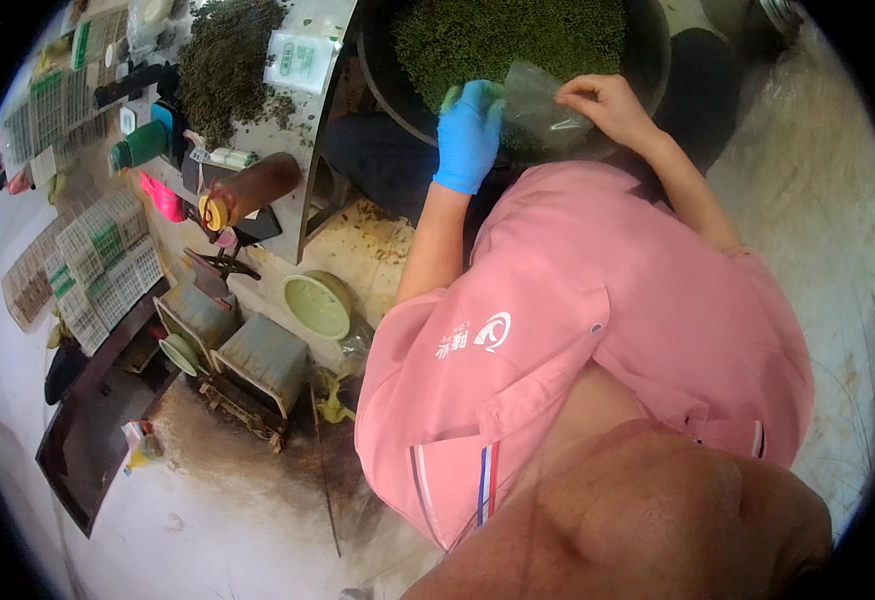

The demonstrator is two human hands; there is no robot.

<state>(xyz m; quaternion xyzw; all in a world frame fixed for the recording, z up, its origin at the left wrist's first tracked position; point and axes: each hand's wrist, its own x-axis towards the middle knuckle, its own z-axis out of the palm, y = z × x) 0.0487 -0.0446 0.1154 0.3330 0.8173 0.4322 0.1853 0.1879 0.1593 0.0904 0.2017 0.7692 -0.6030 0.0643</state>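
Bag sits at one o'clock in our view, over the basin's six-o'clock side. Our right hand pinches it; we cannot tell whether our left hand grips. We judge progress early: bag seemingly unfilled, green grains plentiful.

Dark granules, packet on table

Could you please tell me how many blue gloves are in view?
1: the blue glove on the left hand. The right hand is bare, pinching a clear plastic bag. Others may be hidden.
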